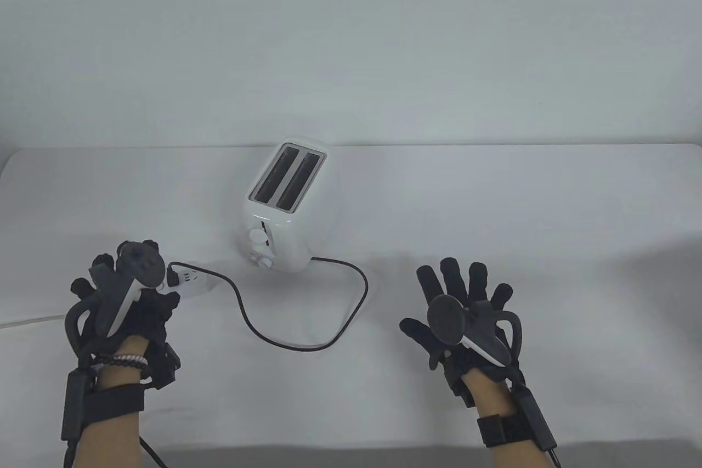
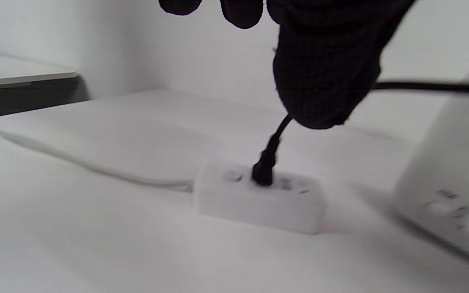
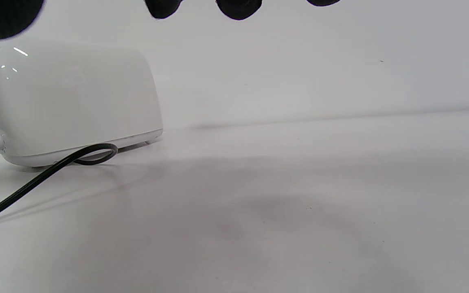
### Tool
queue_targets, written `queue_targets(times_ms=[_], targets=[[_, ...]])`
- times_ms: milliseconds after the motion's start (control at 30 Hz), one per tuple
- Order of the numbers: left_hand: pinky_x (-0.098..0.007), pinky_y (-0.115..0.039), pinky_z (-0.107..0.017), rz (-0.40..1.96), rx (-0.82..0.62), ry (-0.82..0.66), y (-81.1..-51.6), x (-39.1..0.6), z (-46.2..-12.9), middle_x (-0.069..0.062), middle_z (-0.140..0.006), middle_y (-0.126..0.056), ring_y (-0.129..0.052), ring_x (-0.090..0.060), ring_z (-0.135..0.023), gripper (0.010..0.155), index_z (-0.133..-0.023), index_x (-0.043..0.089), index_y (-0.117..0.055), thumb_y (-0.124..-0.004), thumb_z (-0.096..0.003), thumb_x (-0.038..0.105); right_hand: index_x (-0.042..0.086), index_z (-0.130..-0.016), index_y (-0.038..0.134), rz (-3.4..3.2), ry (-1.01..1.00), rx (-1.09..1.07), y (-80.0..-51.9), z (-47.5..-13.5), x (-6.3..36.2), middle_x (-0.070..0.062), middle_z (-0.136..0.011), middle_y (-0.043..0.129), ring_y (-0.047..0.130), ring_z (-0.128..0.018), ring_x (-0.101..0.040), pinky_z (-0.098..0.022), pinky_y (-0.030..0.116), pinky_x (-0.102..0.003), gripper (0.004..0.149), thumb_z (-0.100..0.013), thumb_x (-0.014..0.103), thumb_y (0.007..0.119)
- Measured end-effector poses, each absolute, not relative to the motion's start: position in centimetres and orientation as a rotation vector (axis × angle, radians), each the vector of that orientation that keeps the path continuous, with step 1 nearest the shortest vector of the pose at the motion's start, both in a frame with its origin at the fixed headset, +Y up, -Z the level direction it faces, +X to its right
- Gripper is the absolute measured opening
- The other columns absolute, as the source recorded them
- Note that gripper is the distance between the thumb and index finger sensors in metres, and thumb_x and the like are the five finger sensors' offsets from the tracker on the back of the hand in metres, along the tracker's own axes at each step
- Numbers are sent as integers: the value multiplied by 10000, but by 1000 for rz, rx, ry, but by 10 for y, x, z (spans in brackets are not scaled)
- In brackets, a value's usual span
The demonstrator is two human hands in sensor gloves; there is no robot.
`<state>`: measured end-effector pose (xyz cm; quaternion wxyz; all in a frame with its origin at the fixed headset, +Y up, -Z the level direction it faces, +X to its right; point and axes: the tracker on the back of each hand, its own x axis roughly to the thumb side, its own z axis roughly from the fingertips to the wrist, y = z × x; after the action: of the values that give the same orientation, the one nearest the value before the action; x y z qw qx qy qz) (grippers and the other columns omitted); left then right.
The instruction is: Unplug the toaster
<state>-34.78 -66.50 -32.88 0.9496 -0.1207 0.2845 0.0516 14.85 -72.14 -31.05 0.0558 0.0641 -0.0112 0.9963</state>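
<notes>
Plainly, the step in hand was getting the plug (image 2: 264, 173) out of the strip (image 2: 259, 199), and it was still seated there. The strip lay at about eight o'clock from the toaster (image 1: 282, 207), close beside it on the counter (image 1: 493, 204). The left hand (image 1: 123, 292) hovered right over the strip; in its wrist view the fingers (image 2: 324, 77) hung above the plug, apart from it, so that grip held nothing, though how far it was spread I could not tell. The right hand (image 1: 463, 314) lay well off at four o'clock from the toaster, fingers splayed wide, holding nothing.

To do it well, I judged, the left hand should drop and pinch the plug's body, not the cord (image 1: 307, 320), and pull straight up. The strip looked light and would likely lift with it, so the right hand ought to come across and press it down.

By my count: one toaster with two slots, one black cord looping across the counter, one plug, one white strip, and two gloved hands.
</notes>
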Motion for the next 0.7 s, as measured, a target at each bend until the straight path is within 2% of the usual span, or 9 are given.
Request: queue_targets(times_ms=[167, 300, 433, 500, 600, 700], targets=[[-626, -153, -930, 108, -374, 682, -711, -362, -356, 206, -1339, -220, -191, -283, -1307, 998, -1146, 542, -201, -911, -449, 465, 315, -1086, 292, 3022, -32, 195, -722, -311, 149, -143, -1171, 221, 249, -998, -606, -550, 248, -860, 956, -315, 739, 666], [-610, -142, -941, 126, -465, 713, -737, -368, -373, 259, -1326, -185, -174, -254, -1314, 994, -1113, 589, -143, -893, -478, 437, 316, -1086, 292, 3026, -14, 177, -724, -313, 152, -144, -1171, 222, 257, -999, -604, -552, 254, -859, 954, -316, 738, 665], [-615, -179, -960, 113, -488, 702, -750, -372, -380, 300, -1308, -327, -350, -214, -1313, 891, -1088, 648, -231, -862, -512, 395, 314, -1086, 294, 3016, -8, 153, -724, -315, 157, -142, -1172, 231, 267, -1000, -605, -554, 258, -857, 951, -318, 736, 665], [-620, -198, -970, 109, -485, 706, -754, -372, -380, 282, -1290, -382, -466, -232, -1266, 834, -1082, 667, -342, -874, -500, 397, 315, -1086, 298, 3009, -10, 145, -724, -315, 159, -143, -1172, 238, 278, -1000, -604, -555, 259, -856, 948, -318, 735, 664], [-590, -252, -987, 130, -478, 658, -752, -374, -375, 246, -1279, -426, -571, -182, -1221, 835, -1104, 627, -406, -899, -475, 385, 314, -1086, 304, 2997, -16, 139, -723, -316, 160, -142, -1172, 243, 285, -1001, -602, -556, 261, -856, 944, -320, 732, 666], [-582, -321, -979, 184, -405, 585, -746, -374, -364, 202, -1273, -459, -638, -202, -1185, 844, -1113, 591, -435, -914, -454, 365, 312, -1086, 308, 2988, -25, 144, -722, -315, 160, -142, -1172, 250, 290, -1000, -604, -556, 263, -855, 945, -319, 731, 666]])
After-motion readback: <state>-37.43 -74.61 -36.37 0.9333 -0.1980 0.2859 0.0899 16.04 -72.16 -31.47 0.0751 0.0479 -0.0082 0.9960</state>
